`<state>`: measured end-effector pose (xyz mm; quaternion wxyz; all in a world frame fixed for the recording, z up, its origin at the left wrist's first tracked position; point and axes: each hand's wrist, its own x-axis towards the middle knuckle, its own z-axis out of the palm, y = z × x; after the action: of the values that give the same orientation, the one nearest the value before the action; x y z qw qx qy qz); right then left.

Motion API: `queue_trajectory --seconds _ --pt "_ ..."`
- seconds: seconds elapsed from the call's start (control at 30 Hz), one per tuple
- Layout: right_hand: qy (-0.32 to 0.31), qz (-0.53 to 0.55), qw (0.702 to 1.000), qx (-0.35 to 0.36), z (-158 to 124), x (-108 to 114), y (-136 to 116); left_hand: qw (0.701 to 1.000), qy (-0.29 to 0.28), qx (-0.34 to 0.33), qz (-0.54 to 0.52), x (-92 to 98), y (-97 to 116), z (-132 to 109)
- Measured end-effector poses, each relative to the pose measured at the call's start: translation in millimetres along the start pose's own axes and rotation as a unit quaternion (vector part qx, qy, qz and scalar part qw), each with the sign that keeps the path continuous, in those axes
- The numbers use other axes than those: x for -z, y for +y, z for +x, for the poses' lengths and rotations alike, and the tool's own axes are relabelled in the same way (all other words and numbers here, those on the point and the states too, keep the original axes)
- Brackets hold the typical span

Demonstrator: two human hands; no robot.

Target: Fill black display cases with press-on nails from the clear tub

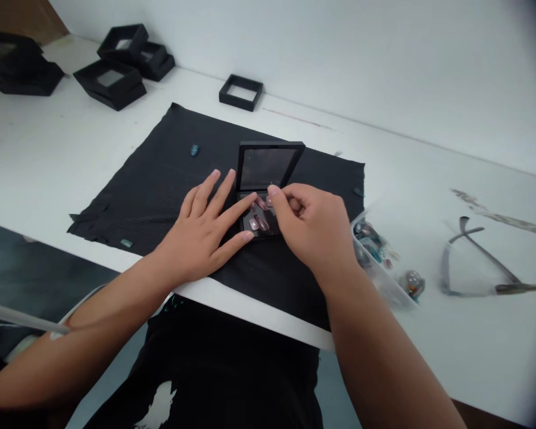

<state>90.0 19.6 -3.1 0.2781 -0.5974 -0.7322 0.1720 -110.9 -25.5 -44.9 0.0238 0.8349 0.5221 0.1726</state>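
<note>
A black display case [271, 144] stands with its lid raised on a black cloth [156, 173]. Several glossy pinkish-purple press-on nails [259, 223] lie on its lower film. My left hand [201, 232] is spread beside the case, with the index fingertip touching a nail inside and the thumb by the front edge. My right hand [315, 223] is closed in a pinch over the right side of the case, with a press-on nail [269, 201] at its thumb and index tips. The right hand covers that corner of the case.
Black frames [111, 83] are stacked at the back left, and a single frame [241, 92] lies behind the cloth. A clear plastic box [384, 274] of small nails sits at right, near eyeglasses [482, 262]. A blue nail [195, 150] and a green nail [126, 243] lie on the cloth.
</note>
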Motion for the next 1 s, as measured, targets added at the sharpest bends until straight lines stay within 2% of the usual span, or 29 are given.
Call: queue_trajectory --seconds 0.2,0.43,0.7,1.0 --pt "0.013 -0.027 1.0 -0.008 -0.3 5.2 5.1 1.0 -0.008 0.0 -0.009 0.5 -0.9 0.4" --pt "-0.031 -0.035 0.999 -0.009 -2.0 5.4 2.4 1.0 -0.006 0.002 -0.009 1.1 0.3 0.6" --pt "-0.095 -0.034 0.994 0.027 -4.1 3.3 1.1 0.999 -0.021 0.027 -0.018 4.5 1.9 0.8" --pt "-0.078 -0.031 0.996 0.01 -5.6 5.6 -2.8 0.998 -0.042 0.022 -0.028 9.3 1.5 -0.3"
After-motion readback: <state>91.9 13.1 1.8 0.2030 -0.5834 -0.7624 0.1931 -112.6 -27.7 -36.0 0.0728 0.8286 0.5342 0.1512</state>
